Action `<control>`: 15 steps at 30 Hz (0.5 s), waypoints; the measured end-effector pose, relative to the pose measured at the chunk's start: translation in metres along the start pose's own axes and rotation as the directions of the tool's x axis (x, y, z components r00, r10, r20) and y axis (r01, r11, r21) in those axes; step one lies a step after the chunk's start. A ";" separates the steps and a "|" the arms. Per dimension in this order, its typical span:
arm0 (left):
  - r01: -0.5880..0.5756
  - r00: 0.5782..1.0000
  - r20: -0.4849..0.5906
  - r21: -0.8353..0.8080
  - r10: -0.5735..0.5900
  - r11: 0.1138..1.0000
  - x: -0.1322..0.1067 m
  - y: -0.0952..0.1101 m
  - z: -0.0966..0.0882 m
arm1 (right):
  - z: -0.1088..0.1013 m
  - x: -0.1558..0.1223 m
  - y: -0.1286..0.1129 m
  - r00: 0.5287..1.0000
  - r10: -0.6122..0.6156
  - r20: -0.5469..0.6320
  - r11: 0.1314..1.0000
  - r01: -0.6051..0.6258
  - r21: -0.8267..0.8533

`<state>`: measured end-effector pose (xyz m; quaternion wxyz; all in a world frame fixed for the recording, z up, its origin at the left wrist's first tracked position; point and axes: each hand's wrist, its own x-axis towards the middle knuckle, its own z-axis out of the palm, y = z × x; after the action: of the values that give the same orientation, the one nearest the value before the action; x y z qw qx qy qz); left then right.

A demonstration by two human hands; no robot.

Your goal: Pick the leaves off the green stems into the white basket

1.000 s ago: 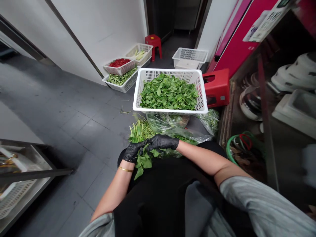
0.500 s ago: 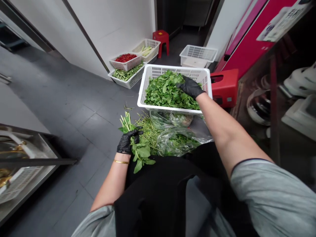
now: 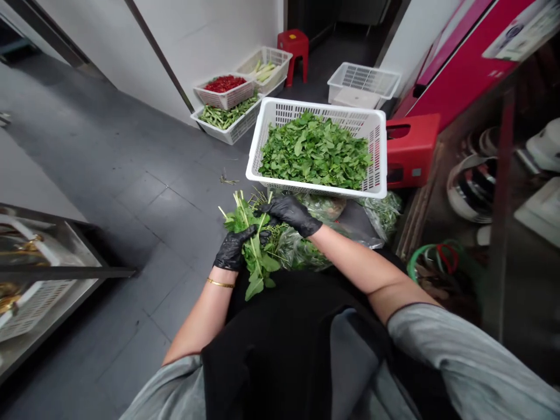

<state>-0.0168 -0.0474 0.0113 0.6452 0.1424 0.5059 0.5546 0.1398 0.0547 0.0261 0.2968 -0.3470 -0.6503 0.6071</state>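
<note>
In a black glove, my left hand [image 3: 234, 248] is closed around a bunch of leafy greens [image 3: 258, 265], pale stems pointing up and leaves hanging down. My right hand [image 3: 292, 213], gloved too, has its fingers closed at a stem [image 3: 262, 220] of the bunch, close beside the left hand. Just beyond the hands, a white plastic basket [image 3: 317, 188] holds a heap of picked green leaves [image 3: 315, 149]. Cut stems and clear plastic bags of greens [image 3: 301, 251] lie below it, partly hidden by my right hand and arm.
Smaller baskets of red chillies [image 3: 225, 83], green beans [image 3: 227, 116] and pale vegetable pieces [image 3: 263, 71] stand by the wall. A red stool [image 3: 294, 49] is behind them. Another white basket [image 3: 363, 81] and a red plastic stool [image 3: 413, 149] are at the right. A metal rack [image 3: 65, 273] stands left.
My right hand has left the leaves in the basket and come back to the bunch, closing on a stem. My left hand still holds the bunch, slightly further right.
</note>
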 end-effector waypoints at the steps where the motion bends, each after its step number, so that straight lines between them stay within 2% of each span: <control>1: 0.017 0.999 -0.042 -0.036 -0.018 0.999 0.001 0.001 -0.002 | -0.005 -0.004 0.001 0.999 -0.002 -0.037 0.999 0.004 0.043; 4: 0.032 0.991 -0.121 -0.134 -0.048 0.990 0.006 0.008 -0.008 | -0.020 -0.018 -0.008 0.972 -0.017 -0.234 0.993 0.043 0.107; 7: -0.027 0.997 -0.080 -0.167 0.013 0.986 0.006 0.014 -0.014 | -0.032 -0.021 -0.026 0.905 0.002 -0.425 0.995 0.040 0.089; 9: -0.087 0.996 -0.029 -0.119 0.084 0.989 0.002 0.015 -0.015 | -0.037 -0.018 -0.033 0.906 0.036 -0.421 0.996 0.002 0.089; 11: -0.102 0.995 0.019 -0.039 0.103 0.994 -0.005 0.011 -0.012 | -0.034 -0.014 -0.034 0.935 0.064 -0.349 0.993 -0.026 0.114; 15: -0.026 0.996 0.089 0.058 0.021 0.998 -0.015 -0.002 0.002 | -0.011 -0.014 -0.025 0.956 0.059 -0.287 0.989 -0.017 0.147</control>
<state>-0.0125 -0.0603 0.0179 0.6558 0.1914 0.4914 0.5402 0.1548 0.0489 0.0521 0.4014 -0.4227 -0.5477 0.6002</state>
